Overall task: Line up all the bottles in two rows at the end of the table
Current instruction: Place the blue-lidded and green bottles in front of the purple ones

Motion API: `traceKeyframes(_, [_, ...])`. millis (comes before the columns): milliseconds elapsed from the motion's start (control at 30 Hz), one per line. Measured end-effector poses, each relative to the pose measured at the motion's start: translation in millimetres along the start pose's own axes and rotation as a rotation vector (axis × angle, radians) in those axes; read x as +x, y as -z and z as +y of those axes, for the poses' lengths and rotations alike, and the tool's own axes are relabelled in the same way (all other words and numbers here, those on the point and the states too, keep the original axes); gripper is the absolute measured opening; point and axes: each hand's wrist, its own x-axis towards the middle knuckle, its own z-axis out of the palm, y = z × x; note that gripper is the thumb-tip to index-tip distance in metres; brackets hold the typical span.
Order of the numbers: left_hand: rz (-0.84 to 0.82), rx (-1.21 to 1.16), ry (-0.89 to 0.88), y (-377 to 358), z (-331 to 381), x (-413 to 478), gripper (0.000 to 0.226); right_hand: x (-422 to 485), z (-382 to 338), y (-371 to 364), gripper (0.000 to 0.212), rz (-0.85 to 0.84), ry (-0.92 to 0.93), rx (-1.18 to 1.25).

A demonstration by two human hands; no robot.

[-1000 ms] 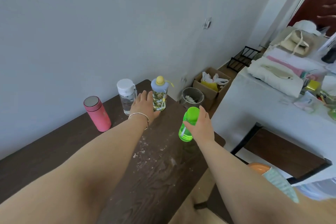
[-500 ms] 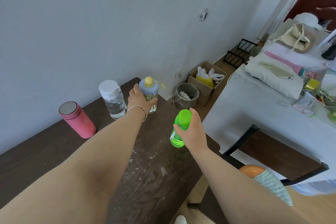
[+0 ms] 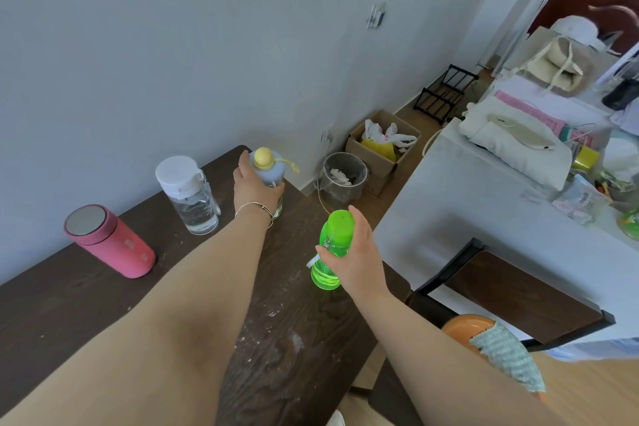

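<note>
At the table's (image 3: 103, 315) far end, the left hand (image 3: 256, 188) wraps its fingers around the blue-capped bottle (image 3: 268, 171) while the right hand (image 3: 356, 254) clasps the green bottle (image 3: 333, 235), likely to set both into rows.

Dark wood-grain table (image 3: 297, 339), matt and smeared with white powder. Translucent glossy green plastic bottle (image 3: 328, 252); clear plastic bottle (image 3: 190, 197); matt pink flask (image 3: 110, 242), brushed-metal lid.

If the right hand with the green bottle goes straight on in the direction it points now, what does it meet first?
Likely nothing on the table: the right hand, its grip on the green bottle, points past the table end toward the bin on the floor. Depth is uncertain.
</note>
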Motion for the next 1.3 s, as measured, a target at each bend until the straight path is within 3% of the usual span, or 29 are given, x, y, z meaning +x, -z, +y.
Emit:
traceKeyframes(733, [-0.030,-0.031,-0.115,40,-32,-65,0.097,-11,-14,0,0.092,0.005,-0.026,-0.073])
traceKeyframes(1067, [-0.113,0.020,-0.098,89,-51,-124,0.099,-47,-43,9,0.089,0.084,-0.032,-0.063])
traceKeyframes(1300, [-0.058,0.010,-0.100,134,-61,-177,0.092,-83,-66,14,0.090,0.085,0.002,0.008])
